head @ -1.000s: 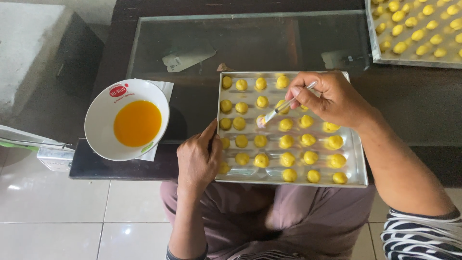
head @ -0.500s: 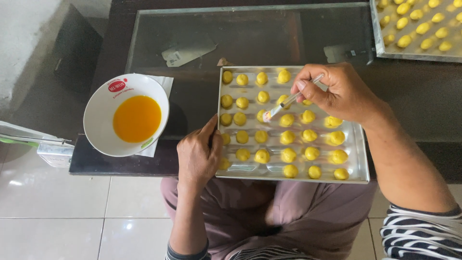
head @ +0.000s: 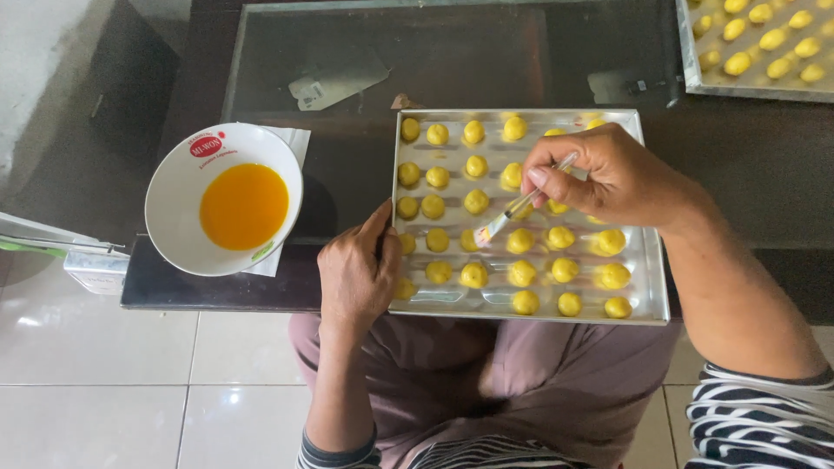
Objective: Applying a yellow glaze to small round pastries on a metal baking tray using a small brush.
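Observation:
A metal baking tray point(head: 653, 260) holding several rows of small yellow dough balls point(head: 521, 273) sits at the near edge of a dark glass-topped table. My right hand point(head: 608, 174) pinches a small clear-handled brush point(head: 512, 211), its bristles touching a ball in the tray's middle. My left hand point(head: 356, 269) rests on the tray's left rim, fingers curled against it. A white bowl point(head: 178, 187) of orange egg wash stands on a paper napkin left of the tray.
A second tray point(head: 691, 61) of yellow dough balls lies at the far right. The dark table point(head: 347, 187) has a glass panel with scraps beneath. A small box point(head: 95, 265) sits at the left edge. White tiled floor lies below.
My right hand and the brush shifted slightly within the tray's middle rows. My left hand stays on the left rim.

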